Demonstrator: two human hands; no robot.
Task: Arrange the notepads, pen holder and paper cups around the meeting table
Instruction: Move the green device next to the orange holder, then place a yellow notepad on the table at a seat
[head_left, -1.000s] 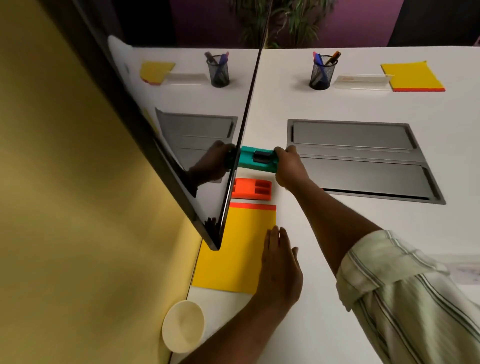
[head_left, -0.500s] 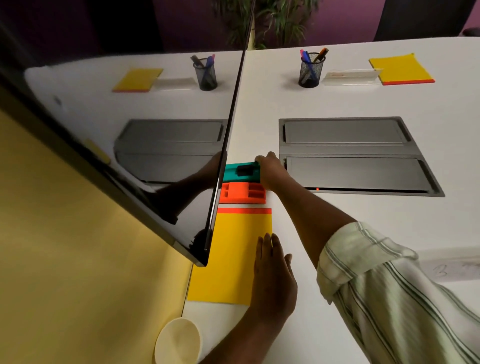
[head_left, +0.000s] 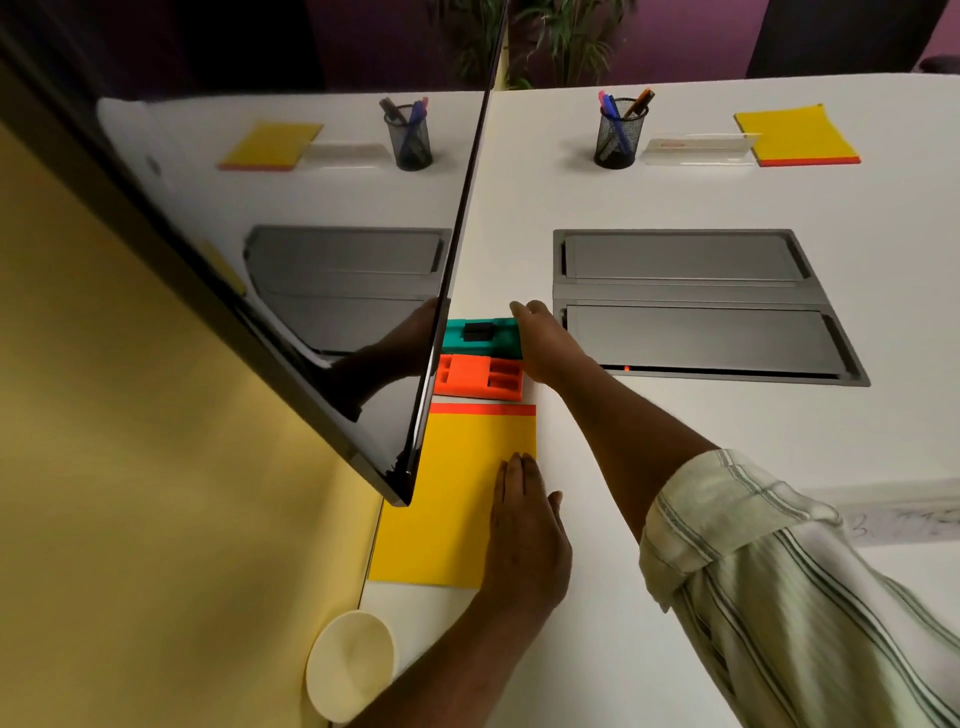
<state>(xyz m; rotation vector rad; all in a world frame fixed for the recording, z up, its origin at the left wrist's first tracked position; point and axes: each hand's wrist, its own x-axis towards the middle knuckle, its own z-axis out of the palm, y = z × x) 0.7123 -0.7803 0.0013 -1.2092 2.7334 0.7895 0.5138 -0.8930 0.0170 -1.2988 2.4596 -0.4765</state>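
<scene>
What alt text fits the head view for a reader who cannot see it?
At a white table, the right hand holds a teal holder beside an orange holder, while the left hand rests flat on a yellow notepad. A paper cup stands nearer, by a dark screen.

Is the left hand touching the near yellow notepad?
Touching. The head view shows the left hand lying flat, its straight fingers resting on the right edge of the notepad.
</scene>
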